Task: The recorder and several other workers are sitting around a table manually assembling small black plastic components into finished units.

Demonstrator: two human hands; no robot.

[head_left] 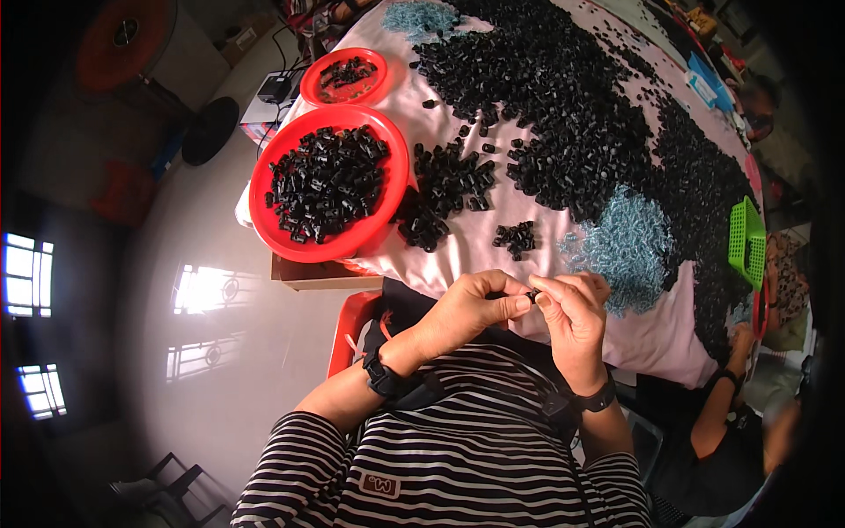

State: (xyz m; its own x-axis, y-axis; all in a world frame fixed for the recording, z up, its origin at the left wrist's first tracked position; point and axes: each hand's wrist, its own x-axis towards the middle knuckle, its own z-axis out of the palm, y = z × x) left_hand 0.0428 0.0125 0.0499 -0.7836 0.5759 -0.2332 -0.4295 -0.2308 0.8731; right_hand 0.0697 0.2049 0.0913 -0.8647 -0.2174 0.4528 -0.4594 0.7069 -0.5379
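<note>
Close to the table's front edge, my left hand (pixel 466 310) and my right hand (pixel 574 319) meet fingertip to fingertip, both pinched on a small black plastic part (pixel 532 297). The fingers cover most of that part. Just beyond them lies a little cluster of black plastic parts (pixel 515 238). To its right spreads a heap of small light-blue pieces (pixel 623 251), too fine to make out singly. A larger group of black parts (pixel 453 176) lies farther left, beside a big red bowl (pixel 400 189) full of similar parts.
A smaller red dish (pixel 384 77) stands behind the big bowl. Black parts (pixel 546 79) cover much of the pink cloth (pixel 480 242). A second blue heap (pixel 418 19) lies far back. At right are a green basket (pixel 746 242) and a co-worker's arm (pixel 717 405).
</note>
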